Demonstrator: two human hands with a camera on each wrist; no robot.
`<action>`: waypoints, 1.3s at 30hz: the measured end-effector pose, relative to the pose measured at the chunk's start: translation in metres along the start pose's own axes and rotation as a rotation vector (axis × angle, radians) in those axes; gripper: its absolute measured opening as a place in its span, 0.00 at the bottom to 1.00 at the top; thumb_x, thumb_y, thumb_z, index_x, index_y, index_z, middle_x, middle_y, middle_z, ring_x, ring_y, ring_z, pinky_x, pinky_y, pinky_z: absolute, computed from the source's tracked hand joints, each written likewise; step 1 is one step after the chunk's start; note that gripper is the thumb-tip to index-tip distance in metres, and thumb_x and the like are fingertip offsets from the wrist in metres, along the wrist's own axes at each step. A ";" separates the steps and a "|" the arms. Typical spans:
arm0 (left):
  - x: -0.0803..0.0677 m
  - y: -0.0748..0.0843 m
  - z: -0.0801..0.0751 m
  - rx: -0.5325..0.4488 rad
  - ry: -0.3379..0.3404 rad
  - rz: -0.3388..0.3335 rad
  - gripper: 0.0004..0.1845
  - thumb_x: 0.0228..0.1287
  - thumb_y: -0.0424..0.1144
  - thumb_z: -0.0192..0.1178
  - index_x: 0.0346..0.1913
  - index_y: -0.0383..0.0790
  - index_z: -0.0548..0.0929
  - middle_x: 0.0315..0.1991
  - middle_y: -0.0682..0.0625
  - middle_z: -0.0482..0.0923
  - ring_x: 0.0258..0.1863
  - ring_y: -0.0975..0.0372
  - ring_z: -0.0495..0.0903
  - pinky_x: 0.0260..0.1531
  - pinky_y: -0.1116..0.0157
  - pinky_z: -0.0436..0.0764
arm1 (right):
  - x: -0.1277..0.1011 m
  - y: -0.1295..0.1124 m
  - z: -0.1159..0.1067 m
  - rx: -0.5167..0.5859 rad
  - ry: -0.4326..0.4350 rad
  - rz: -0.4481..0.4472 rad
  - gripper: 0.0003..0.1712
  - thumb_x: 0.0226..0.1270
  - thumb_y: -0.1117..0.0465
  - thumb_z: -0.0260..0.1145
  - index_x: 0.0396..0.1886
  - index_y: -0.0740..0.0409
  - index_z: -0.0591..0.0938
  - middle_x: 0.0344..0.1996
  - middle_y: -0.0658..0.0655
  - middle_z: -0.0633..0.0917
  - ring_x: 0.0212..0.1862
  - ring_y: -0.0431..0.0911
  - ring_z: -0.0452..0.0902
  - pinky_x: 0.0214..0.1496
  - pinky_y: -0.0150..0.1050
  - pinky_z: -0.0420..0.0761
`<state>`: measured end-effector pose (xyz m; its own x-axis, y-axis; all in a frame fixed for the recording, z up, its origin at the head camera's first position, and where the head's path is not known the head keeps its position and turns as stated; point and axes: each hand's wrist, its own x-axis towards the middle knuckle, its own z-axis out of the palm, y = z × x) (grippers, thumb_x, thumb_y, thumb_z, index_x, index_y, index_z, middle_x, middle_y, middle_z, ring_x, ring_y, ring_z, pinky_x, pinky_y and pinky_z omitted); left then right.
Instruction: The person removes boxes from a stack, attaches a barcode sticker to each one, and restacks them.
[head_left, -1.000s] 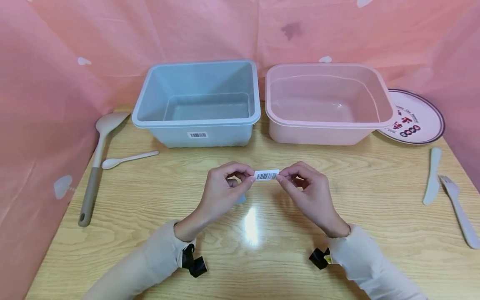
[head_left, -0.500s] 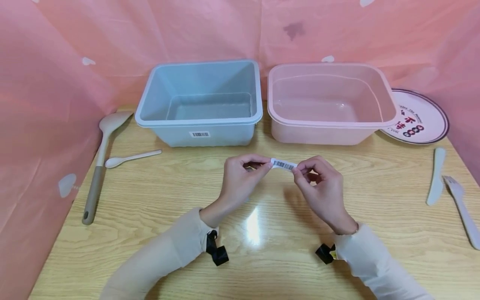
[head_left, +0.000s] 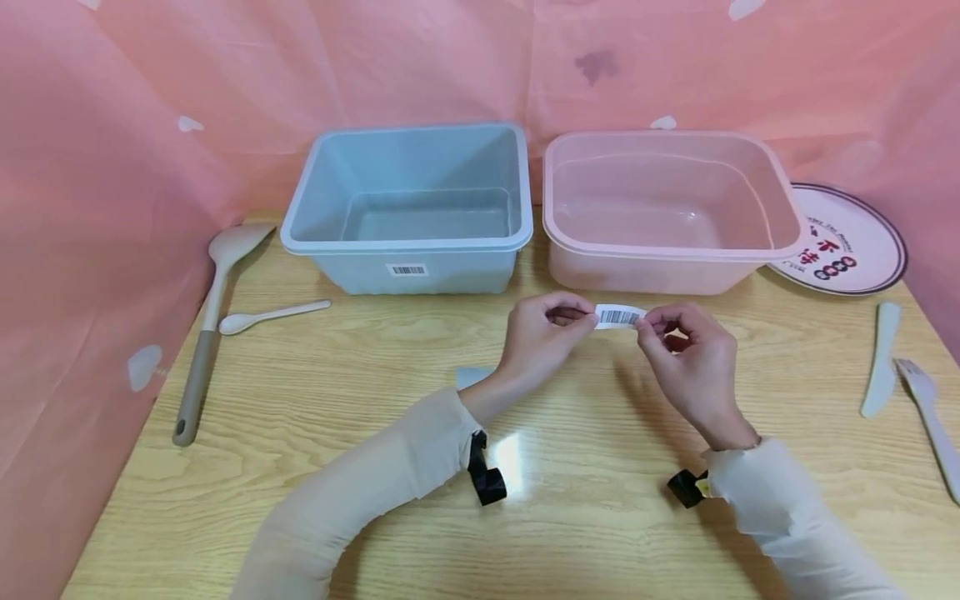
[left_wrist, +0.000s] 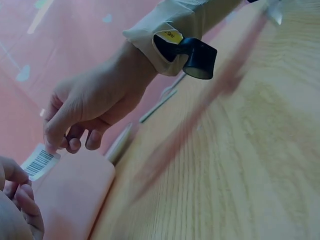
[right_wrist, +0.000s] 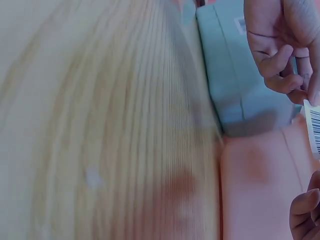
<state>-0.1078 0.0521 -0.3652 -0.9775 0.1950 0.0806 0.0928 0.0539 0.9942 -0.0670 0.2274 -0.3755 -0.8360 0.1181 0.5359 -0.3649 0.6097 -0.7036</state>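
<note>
you are pinching a small barcode sticker by its two short ends, your left hand gripping the left end and your right hand gripping the right, thumb and forefinger closing on each. it is hanging in the air at the centre of the frame, just in front of the pink tub and above the wooden counter. it is looking feather-light, thin and floppy, likely tacky on one face, so it is probably best held by the very tips at the ends, kept taut to stop it curling onto itself. the blue tub is sitting at centre left, already wearing a similar label.
</note>
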 end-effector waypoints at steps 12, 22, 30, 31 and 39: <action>0.027 -0.005 0.041 0.137 0.095 0.056 0.02 0.58 0.33 0.67 0.33 0.38 0.87 0.30 0.49 0.86 0.26 0.76 0.74 0.29 0.80 0.75 | 0.012 0.030 -0.011 -0.037 0.078 0.079 0.04 0.60 0.71 0.66 0.31 0.71 0.82 0.27 0.31 0.76 0.29 0.23 0.72 0.27 0.13 0.71; 0.046 -0.016 0.070 0.089 0.224 0.026 0.03 0.57 0.33 0.68 0.33 0.37 0.88 0.30 0.47 0.87 0.22 0.79 0.72 0.25 0.82 0.75 | 0.024 0.050 -0.009 -0.037 0.135 0.183 0.04 0.60 0.73 0.66 0.31 0.74 0.82 0.25 0.31 0.75 0.29 0.24 0.70 0.30 0.13 0.70; 0.048 -0.021 0.082 0.119 0.294 0.035 0.03 0.57 0.35 0.68 0.33 0.39 0.88 0.28 0.49 0.88 0.21 0.75 0.77 0.24 0.83 0.74 | 0.025 0.058 -0.004 -0.038 0.165 0.229 0.06 0.60 0.71 0.66 0.32 0.73 0.83 0.26 0.31 0.74 0.30 0.26 0.70 0.31 0.14 0.71; 0.048 -0.021 0.083 0.117 0.302 0.037 0.03 0.57 0.35 0.68 0.34 0.39 0.88 0.29 0.49 0.88 0.21 0.73 0.78 0.25 0.83 0.74 | 0.025 0.059 -0.003 -0.036 0.168 0.235 0.06 0.61 0.71 0.66 0.33 0.74 0.83 0.26 0.31 0.74 0.30 0.26 0.70 0.31 0.14 0.71; 0.049 -0.021 0.086 0.122 0.324 0.037 0.06 0.58 0.36 0.69 0.37 0.40 0.88 0.32 0.49 0.88 0.25 0.69 0.83 0.27 0.84 0.75 | 0.031 0.061 0.000 -0.006 0.172 0.224 0.07 0.62 0.68 0.66 0.33 0.71 0.84 0.30 0.44 0.80 0.30 0.28 0.72 0.32 0.17 0.72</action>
<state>-0.1410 0.1452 -0.3887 -0.9806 -0.1206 0.1546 0.1326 0.1730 0.9760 -0.1153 0.2686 -0.4019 -0.8134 0.3812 0.4394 -0.1765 0.5579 -0.8109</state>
